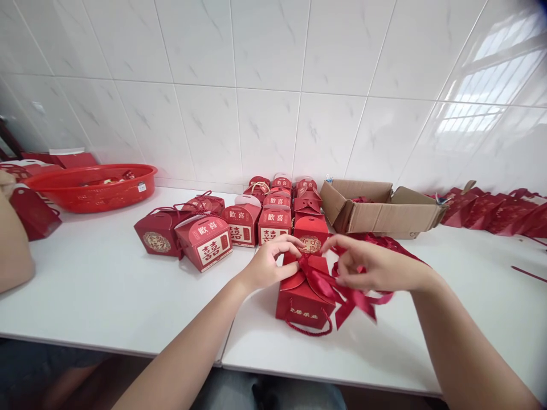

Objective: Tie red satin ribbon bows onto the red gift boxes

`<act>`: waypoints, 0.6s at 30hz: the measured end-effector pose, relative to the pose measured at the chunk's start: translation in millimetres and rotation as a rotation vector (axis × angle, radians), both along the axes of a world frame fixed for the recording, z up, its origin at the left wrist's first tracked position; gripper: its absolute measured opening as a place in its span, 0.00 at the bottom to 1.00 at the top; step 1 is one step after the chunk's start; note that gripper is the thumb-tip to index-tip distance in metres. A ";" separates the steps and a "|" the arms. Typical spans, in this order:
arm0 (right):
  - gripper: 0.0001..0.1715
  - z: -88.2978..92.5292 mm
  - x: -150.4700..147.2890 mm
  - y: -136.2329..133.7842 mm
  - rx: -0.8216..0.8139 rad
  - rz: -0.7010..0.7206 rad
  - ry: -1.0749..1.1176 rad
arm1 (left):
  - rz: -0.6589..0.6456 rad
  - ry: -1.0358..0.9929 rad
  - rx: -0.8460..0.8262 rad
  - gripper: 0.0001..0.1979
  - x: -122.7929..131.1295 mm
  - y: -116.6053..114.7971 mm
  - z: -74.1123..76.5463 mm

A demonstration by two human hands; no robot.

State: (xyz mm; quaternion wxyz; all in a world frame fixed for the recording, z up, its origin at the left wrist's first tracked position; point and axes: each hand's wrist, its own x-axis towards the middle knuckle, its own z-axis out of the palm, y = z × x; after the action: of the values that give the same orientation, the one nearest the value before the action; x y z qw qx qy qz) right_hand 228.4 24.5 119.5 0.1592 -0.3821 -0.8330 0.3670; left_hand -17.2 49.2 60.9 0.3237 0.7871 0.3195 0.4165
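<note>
A red gift box point(305, 303) with gold lettering and a twisted rope handle point(308, 333) hanging down its front stands upright on the table. Shiny dark-red ribbon point(318, 279) is gathered at the top of its folded lid, with loose tails point(356, 303) reaching to the right. My left hand point(273, 265) is at the lid's left side, fingers pinching the ribbon by the knot. To the right, my right hand point(367, 265) is closed on the ribbon's loops; its fingertips are partly hidden and the tails are slightly blurred.
Several finished-looking red boxes point(276, 219) stand behind the gift box, with more boxes point(205, 242) left of them. An open cardboard carton point(384, 219) sits at the back right, and a red plastic basin point(102, 193) at the left. Another person's arm point(15, 245) enters at the left edge.
</note>
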 end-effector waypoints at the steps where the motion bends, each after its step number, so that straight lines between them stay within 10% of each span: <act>1: 0.22 4.7 2.2 -1.5 -0.072 0.058 -0.050 | -0.015 0.002 0.005 0.03 0.3 -0.3 0.0; 7: 0.14 -7.3 -14.8 10.3 0.236 -0.117 0.166 | -0.055 0.018 0.043 0.03 0.9 -0.6 -1.0; 18: 0.22 -52.0 -30.7 16.4 0.524 -0.005 0.386 | -0.036 0.019 0.095 0.06 4.0 0.2 -0.2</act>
State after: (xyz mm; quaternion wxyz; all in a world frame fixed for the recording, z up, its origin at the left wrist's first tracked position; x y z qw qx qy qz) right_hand 197.8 40.9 67.5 0.4082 -0.2534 -0.8526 0.2054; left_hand -13.1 49.4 60.7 0.2904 0.8112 0.2882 0.4179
